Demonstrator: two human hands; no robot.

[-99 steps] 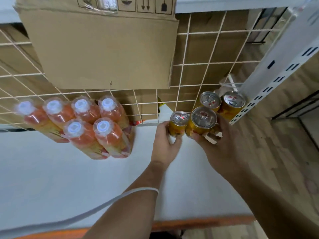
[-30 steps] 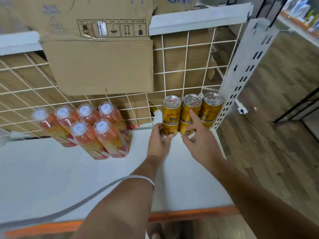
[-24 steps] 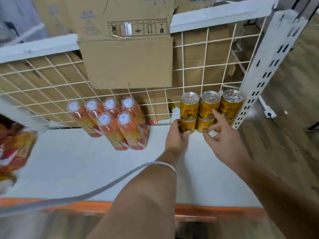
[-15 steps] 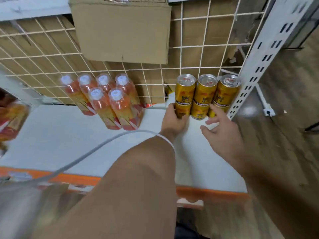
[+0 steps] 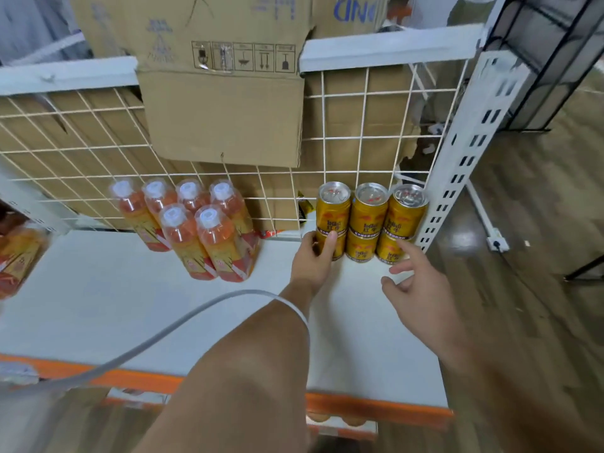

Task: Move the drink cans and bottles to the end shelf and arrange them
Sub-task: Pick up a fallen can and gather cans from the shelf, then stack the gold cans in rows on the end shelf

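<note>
Gold drink cans (image 5: 369, 220) stand stacked two high in three columns at the back right of the white shelf (image 5: 130, 305), against the wire grid. My left hand (image 5: 313, 259) wraps the lower can of the left column (image 5: 340, 248), thumb across its front. My right hand (image 5: 418, 289) hovers just in front of the right column with fingers spread, holding nothing; its index fingertip is close to the lower right can (image 5: 387, 250). A shrink-wrapped pack of several orange drink bottles (image 5: 192, 227) with white caps stands to the left.
A white wire grid (image 5: 81, 158) backs the shelf, with cardboard boxes (image 5: 225, 93) behind it. A white slotted upright (image 5: 464, 142) bounds the shelf's right end. The shelf's front edge is orange (image 5: 376, 410). More orange packs (image 5: 16, 259) sit at far left. A white cable (image 5: 147, 344) crosses my left arm.
My right hand has drawn back from the right column of cans and opened. My left hand stays on the lower left can. The view tilted up.
</note>
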